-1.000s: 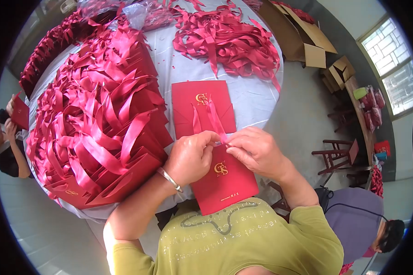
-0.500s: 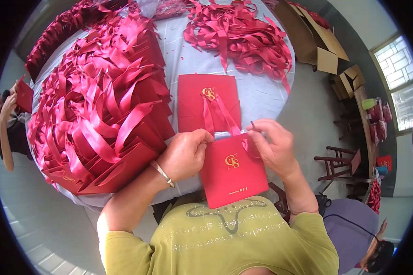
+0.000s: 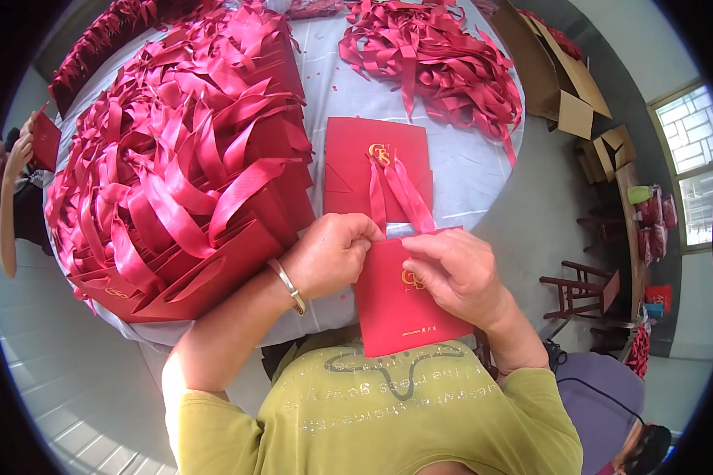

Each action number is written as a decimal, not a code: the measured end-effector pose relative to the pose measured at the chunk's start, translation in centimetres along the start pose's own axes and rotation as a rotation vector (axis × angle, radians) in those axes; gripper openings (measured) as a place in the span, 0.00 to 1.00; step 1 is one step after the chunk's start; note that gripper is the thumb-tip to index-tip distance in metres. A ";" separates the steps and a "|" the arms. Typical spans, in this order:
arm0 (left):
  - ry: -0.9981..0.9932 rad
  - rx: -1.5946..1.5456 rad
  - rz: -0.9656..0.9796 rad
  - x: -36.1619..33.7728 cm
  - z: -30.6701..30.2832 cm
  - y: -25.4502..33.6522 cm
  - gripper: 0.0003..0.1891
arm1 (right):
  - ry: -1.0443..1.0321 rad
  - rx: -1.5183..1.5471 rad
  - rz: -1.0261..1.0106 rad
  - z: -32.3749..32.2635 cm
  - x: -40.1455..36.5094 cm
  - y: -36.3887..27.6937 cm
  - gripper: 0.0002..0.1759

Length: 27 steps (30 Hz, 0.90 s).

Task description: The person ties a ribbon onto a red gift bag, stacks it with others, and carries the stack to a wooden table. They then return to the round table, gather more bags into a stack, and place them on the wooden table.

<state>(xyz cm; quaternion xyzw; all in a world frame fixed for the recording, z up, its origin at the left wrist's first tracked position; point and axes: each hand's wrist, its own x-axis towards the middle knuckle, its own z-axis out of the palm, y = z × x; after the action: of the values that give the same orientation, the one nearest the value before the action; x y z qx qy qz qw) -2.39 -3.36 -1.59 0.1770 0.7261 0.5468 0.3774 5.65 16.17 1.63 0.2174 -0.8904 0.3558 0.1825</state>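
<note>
A red paper gift bag (image 3: pixel 398 309) with a gold logo lies flat in front of my chest. My left hand (image 3: pixel 333 257), closed, pinches its upper left edge. The fingers of my right hand (image 3: pixel 456 273) are bunched against the bag's front near the top, partly covering the logo; what they hold is hidden. A pink ribbon handle (image 3: pixel 405 192) runs from the top edge onto a second red gift bag (image 3: pixel 343 169) lying flat on the table just beyond.
Many finished-looking red bags with ribbons (image 3: pixel 190 158) stand packed on the left of the cloth-covered table (image 3: pixel 317 95). A heap of loose ribbons (image 3: pixel 436 59) lies at the far right. Cardboard boxes (image 3: pixel 574 111) and a stool (image 3: pixel 578 285) stand to the right. Another person's hand (image 3: pixel 22 150) holds a red item at left.
My right hand has moved from the bag's upper right corner leftward and down over its logo. A thin dark item at its fingertips no longer shows. My left hand keeps its grip.
</note>
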 end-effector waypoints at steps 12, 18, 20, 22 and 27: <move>0.065 0.018 0.132 -0.4 0.0 0.0 0.09 | -0.064 -0.085 -0.136 1.2 0.4 -0.4 0.13; 0.064 -0.009 0.074 -0.1 0.0 -0.6 0.07 | -0.075 -0.131 -0.145 2.1 0.2 0.1 0.12; 0.080 0.062 0.027 0.1 -0.2 -0.9 0.09 | -0.088 -0.143 -0.136 2.2 0.2 0.0 0.12; 0.070 0.022 0.035 0.0 0.0 -0.8 0.07 | -0.107 -0.189 -0.147 2.1 0.2 -0.2 0.12; 0.068 -0.009 0.046 -0.1 0.0 -0.9 0.06 | -0.132 -0.244 -0.169 2.5 0.1 -0.1 0.09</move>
<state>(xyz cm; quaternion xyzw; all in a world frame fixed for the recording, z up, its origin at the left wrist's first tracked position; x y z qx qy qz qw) -2.17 -3.71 -2.34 0.1734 0.7318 0.5641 0.3408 5.18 14.28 0.11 0.2906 -0.9157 0.2131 0.1778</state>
